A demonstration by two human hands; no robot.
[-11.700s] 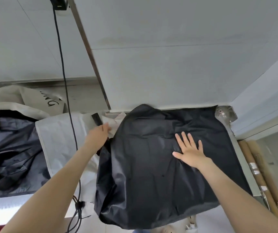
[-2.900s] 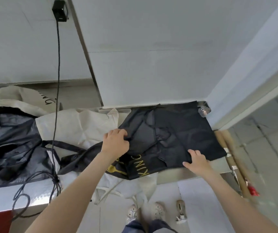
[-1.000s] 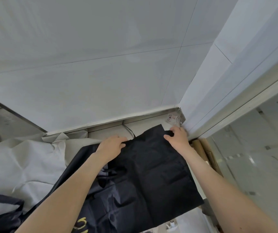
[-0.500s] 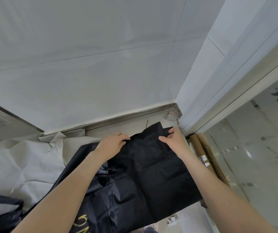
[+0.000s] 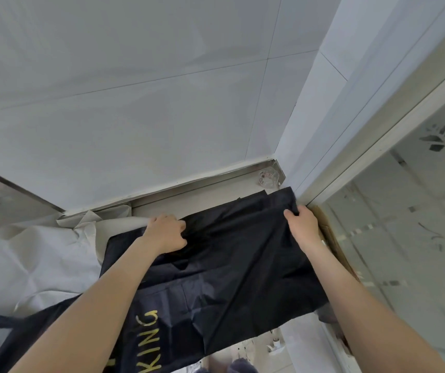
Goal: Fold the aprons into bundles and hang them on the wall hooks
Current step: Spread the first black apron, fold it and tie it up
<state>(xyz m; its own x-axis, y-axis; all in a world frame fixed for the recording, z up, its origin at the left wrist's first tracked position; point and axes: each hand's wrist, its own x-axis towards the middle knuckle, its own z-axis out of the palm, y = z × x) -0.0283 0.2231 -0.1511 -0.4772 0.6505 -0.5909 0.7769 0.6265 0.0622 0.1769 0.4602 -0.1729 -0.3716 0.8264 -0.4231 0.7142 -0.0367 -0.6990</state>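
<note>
Both of your hands grip the far edge of the black apron (image 5: 232, 265) lying on the counter (image 5: 189, 200), left hand (image 5: 166, 234) and right hand (image 5: 303, 224) pinching cloth, so uneven pulling could skew the fold or drag the overhanging slippery fabric floorward.

1. One black apron (image 5: 229, 265) with gold lettering lies over the right end of the counter (image 5: 189, 200).
2. One pale cloth (image 5: 27, 259) lies toward the counter's left end.
3. One clear plastic piece (image 5: 268, 179) sits in the counter's far right corner.
4. Two hands, the left hand (image 5: 166, 234) and the right hand (image 5: 303, 224), grip the apron's far edge.
</note>
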